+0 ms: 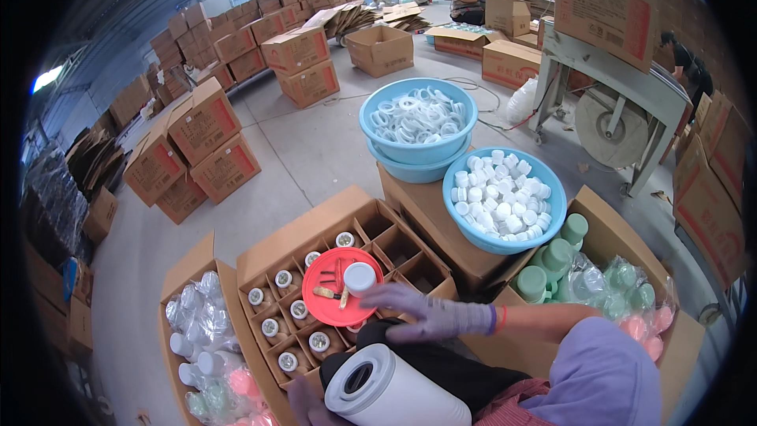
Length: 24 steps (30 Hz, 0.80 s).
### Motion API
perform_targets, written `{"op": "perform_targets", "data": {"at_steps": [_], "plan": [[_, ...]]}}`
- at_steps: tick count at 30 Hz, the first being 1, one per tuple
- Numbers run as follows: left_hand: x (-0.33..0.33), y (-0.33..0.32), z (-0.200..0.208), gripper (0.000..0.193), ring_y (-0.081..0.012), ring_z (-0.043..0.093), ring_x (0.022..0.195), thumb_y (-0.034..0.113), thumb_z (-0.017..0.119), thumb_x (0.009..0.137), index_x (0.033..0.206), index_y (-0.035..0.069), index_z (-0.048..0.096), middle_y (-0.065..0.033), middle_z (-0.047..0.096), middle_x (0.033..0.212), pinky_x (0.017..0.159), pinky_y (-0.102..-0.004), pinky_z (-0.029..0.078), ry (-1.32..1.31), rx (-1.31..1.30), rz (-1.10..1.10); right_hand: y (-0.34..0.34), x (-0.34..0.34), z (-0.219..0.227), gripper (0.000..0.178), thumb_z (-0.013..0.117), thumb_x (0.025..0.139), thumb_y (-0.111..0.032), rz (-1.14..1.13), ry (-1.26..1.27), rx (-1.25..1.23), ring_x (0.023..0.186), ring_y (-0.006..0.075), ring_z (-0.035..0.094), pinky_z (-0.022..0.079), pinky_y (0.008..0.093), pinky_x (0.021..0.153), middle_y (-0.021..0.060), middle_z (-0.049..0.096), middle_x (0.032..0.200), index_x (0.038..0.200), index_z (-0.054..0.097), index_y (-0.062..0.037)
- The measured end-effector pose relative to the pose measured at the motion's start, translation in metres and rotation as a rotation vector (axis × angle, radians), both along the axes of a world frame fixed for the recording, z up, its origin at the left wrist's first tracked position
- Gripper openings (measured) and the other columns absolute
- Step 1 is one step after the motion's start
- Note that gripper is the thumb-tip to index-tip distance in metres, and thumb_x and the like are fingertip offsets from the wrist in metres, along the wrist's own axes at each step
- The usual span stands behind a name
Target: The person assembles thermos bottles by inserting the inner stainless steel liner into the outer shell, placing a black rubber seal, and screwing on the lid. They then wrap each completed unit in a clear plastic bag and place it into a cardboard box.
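A white cylinder (410, 386) with a grey rim and a dark opening in its top lies tilted across my lap. My left hand (311, 406), gloved and smeared by motion, is beside its top end; its grip does not show. My right hand (418, 312), in a grey-purple glove, reaches left with fingers stretched and thumb apart. Its fingertips are at the edge of a white round cap (359, 277) over a red round tray (323, 308). Small tools (333, 290) lie on the tray. Beneath it, a divided carton (272, 268) holds several silvery-topped bottles (319, 341).
Blue basins hold clear rings (418, 116) and white caps (505, 197) on a brown carton (418, 229). Open cartons with wrapped plastic parts stand left (205, 315) and right (623, 284). Stacked boxes (201, 142), a metal machine stand (607, 87) and two people (465, 0) are farther off.
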<state>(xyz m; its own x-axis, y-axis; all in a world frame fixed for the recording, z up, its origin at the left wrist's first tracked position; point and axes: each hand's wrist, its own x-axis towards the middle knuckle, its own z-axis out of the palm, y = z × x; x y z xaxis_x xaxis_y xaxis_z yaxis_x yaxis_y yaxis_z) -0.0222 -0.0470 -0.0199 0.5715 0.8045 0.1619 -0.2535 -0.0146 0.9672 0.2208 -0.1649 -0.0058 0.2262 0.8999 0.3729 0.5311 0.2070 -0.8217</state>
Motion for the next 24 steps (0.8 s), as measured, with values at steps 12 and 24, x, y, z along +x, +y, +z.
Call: {"op": "perform_targets", "data": {"at_steps": [12, 24], "plan": [[-0.013, -0.006, 0.02, 0.053, -0.029, 0.053, 0.128, 0.029, 0.046, 0.104, 0.143, -0.007, 0.047, -0.0207, 0.055, 0.139, 0.108, -0.0397, 0.041, 0.167, 0.246, -0.104, 0.011, -0.01, -0.012, 0.071, 0.07, 0.088, -0.029, 0.181, 0.163, 0.052, 0.142, 0.0313, 0.035, 0.025, 0.0415, 0.12, 0.0188, 0.042, 0.149, 0.147, 0.041, -0.0013], [0.032, 0.032, 0.048, 0.098, -0.0272, 0.06, 0.121, 0.072, 0.06, 0.084, 0.134, -0.012, 0.054, -0.0217, 0.065, 0.123, 0.106, -0.0391, 0.045, 0.268, -0.013, -0.399, 0.02, -0.019, -0.018, 0.044, 0.053, 0.096, -0.012, 0.159, 0.247, -0.094, 0.116, 0.0265, 0.06, 0.047, 0.0388, 0.099, 0.0154, 0.064, 0.12, 0.139, 0.05, -0.001]]}}
